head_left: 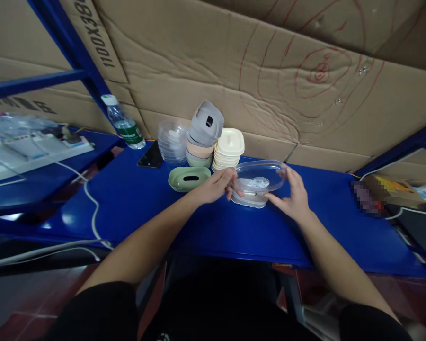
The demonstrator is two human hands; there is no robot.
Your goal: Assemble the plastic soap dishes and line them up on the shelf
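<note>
A clear oval plastic tub with a round sticker is tilted between my hands. My left hand is closed at its left edge, fingers curled. On the right, my right hand grips the rim between fingers and thumb. Just below the tub, a pale wavy-edged plastic piece sits on the table, partly hidden. Left of my left hand lies a green wavy-edged tray with a dark slot in its base.
Behind stand nested clear tubs, stacked grey slotted pieces and cream lids. Further left are a black phone and a water bottle. A white cable crosses the blue table. Cardboard walls the back.
</note>
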